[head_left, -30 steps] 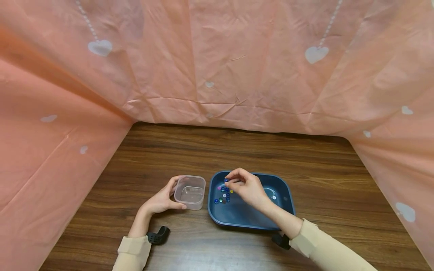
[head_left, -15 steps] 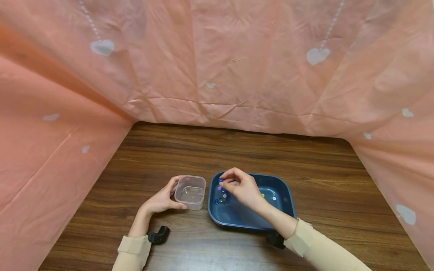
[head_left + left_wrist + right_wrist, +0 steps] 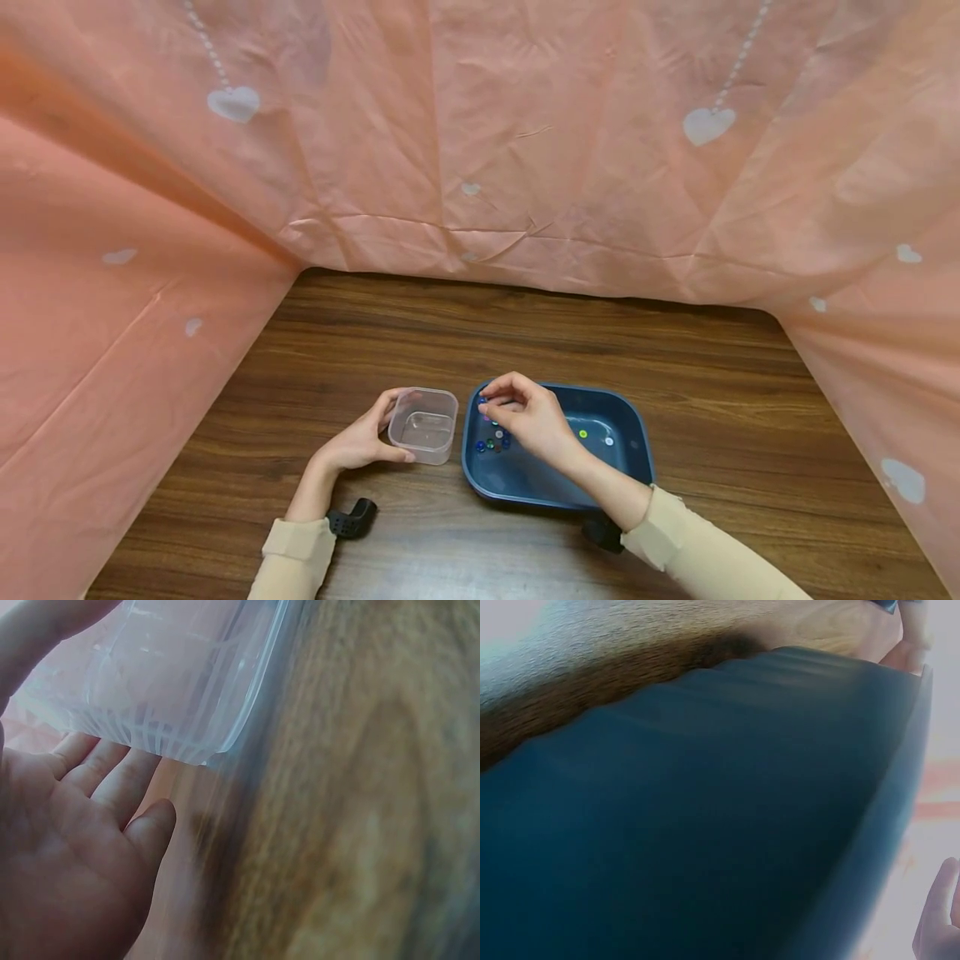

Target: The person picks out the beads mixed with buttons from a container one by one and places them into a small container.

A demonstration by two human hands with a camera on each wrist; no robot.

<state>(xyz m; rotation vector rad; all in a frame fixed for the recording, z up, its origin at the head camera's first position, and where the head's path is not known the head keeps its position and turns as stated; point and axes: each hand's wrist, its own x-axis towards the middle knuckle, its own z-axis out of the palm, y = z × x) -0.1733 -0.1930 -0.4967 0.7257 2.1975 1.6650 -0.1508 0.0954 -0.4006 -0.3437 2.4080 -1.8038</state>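
My left hand (image 3: 356, 442) grips a clear square plastic container (image 3: 427, 456) from its left side, thumb at the near corner and fingers along the far side. In the left wrist view the fingers go under the container's ribbed lower edge. To the right stands a dark blue tray (image 3: 517, 483). Over its far left corner, my right hand (image 3: 536, 425) pinches a small glossy blue round piece (image 3: 482, 402) between thumb and index finger. Below lie several small round pieces, among them a blue one (image 3: 481, 447) and a green one (image 3: 491, 443). My hand partly hides this cluster.
Farther right in the tray are a yellow round piece (image 3: 583, 433) and a white one (image 3: 609, 442). Both vessels stand on a brown wood-grain table (image 3: 390, 325). Pink curtains (image 3: 480, 150) with white hearts hang behind and at both sides.
My right hand has moved left within the tray, carrying the blue piece toward the tray's left rim. The yellow piece now shows on the tray's right side. My left hand keeps its grip.
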